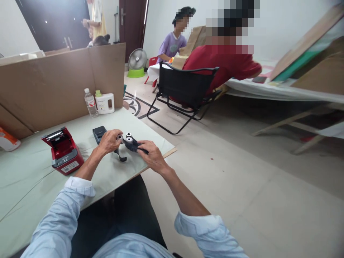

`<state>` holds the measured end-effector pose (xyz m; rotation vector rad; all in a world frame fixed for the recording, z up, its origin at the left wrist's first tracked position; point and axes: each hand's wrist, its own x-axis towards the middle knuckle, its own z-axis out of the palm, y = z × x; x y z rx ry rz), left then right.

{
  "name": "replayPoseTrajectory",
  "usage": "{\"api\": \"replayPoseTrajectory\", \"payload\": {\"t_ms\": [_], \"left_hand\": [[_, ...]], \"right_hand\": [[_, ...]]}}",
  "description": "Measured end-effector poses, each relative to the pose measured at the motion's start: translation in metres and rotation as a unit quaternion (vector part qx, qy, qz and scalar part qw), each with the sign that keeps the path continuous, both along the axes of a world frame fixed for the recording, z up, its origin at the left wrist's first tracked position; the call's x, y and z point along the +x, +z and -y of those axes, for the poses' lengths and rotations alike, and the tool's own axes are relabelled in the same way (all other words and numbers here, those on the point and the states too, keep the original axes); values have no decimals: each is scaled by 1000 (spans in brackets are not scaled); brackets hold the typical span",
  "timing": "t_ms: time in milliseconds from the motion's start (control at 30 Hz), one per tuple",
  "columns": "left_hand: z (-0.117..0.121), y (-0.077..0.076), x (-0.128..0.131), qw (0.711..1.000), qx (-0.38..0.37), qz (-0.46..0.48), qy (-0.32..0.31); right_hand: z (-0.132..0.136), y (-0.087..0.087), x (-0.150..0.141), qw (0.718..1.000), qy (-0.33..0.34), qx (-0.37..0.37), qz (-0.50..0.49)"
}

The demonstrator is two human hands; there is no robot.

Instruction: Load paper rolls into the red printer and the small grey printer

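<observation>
A: Both hands, centre-left of frame. What's in them?

B: Dark plastic bag (pixel 132 145) with small white paper rolls (pixel 128 136) poking out the top. My left hand (pixel 109 141) pinches one roll end, fingers curled around it. My right hand (pixel 151 153) grips the bag's lower end, fingers pressed together on the plastic.

A: Why held that way?

B: My guess: right steadies the bag so left can work a roll. Held just above the surface (pixel 32 168), near its right edge.

A: Look of the rolls?

B: White, short cylinders, dark cores facing the camera. About three show; the exact count is hard to tell. Bag is crumpled, a strip hangs down.

A: Nearby?

B: Red printer (pixel 64 152), lid open, left of my hands. Dark blue device (pixel 99 133) just behind them. Water bottle (pixel 91 103) and white jug (pixel 105 103) further back by the cardboard wall (pixel 53 82). Other people sit upper centre, well apart.
</observation>
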<state>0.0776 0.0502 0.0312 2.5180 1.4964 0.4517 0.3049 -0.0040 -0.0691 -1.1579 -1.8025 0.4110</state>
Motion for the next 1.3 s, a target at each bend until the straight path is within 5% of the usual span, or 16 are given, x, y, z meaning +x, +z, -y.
{"api": "replayPoseTrajectory", "payload": {"t_ms": [367,700,967,1300], "left_hand": [[35,27,-25,991,93,92,-24],[98,40,-119,970,163,170,55],[111,17,-216,951,167,191,174],[97,-21,-257,946,119,162,255]], "right_hand": [[25,45,-11,984,6,-86,-157],[33,69,-87,952,144,-129,-238],[23,71,-180,947,262,38,-184],[20,57,-219,948,267,141,-102]]}}
